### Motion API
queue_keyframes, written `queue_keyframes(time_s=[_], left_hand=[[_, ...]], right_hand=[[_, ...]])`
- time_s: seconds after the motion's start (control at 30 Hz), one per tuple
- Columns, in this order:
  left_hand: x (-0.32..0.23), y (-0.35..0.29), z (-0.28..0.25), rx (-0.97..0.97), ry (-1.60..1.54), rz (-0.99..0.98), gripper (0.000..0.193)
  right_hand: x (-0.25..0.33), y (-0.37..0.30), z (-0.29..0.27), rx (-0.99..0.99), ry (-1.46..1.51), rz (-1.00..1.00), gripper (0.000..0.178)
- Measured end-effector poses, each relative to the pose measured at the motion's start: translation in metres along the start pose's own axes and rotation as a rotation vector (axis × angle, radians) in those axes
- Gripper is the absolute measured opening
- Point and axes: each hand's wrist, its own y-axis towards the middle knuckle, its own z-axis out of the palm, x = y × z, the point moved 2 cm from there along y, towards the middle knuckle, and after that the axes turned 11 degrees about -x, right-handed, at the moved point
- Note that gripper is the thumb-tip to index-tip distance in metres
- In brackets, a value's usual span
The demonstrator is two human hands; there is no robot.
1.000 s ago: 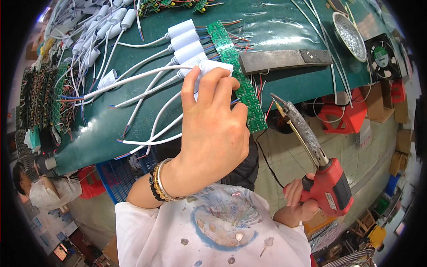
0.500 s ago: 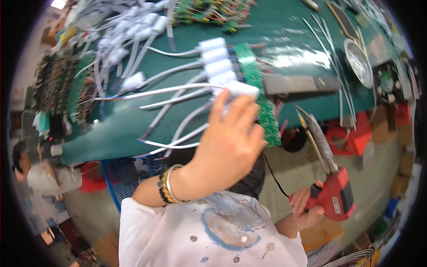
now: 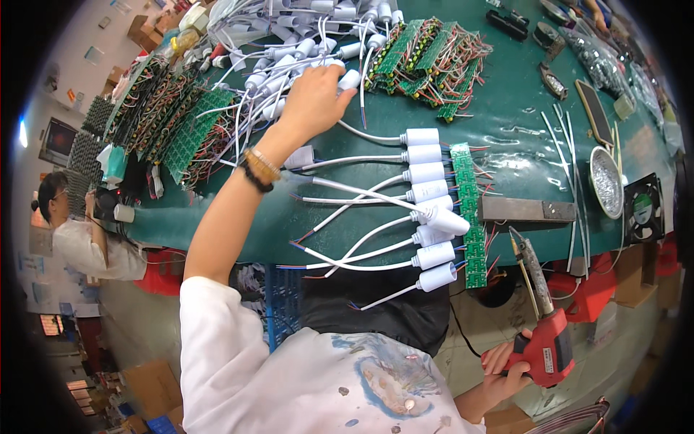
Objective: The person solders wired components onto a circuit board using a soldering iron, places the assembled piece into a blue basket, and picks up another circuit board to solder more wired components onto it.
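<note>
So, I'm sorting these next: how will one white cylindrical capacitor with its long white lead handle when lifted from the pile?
The white cylindrical capacitor under the left hand probably rolls. Its lead likely flops and snags on the tangled pile.

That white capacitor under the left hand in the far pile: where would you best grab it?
Probably by its round white body, pinched across its sides, coming from above. The left hand is already on one white capacitor in the pile; the tangled leads run off one end, so the smooth cylinder is the freest part to hold.
</note>
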Motion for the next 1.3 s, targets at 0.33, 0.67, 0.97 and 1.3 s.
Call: queue_keyframes(time_s=[0.33,0.67,0.97,1.3], left_hand=[[-0.004,0.003,-0.051,-0.094,-0.130,-0.030,0.032],[-0.121,-0.070,-0.148,0.160,-0.537,-0.142,0.018],[-0.217,-0.126,-0.103,0.347,-0.880,-0.148,0.012],[-0.250,-0.121,-0.077,0.166,-0.527,-0.040,0.018]], right_hand=[[0.002,-0.001,0.008,-0.090,-0.048,0.022,0.065],[0.000,-0.001,0.031,0.037,-0.027,0.071,0.079],[-0.010,-0.022,0.016,-0.127,-0.171,0.093,0.072],[-0.006,-0.039,-0.008,-0.467,-0.141,0.337,0.062]])
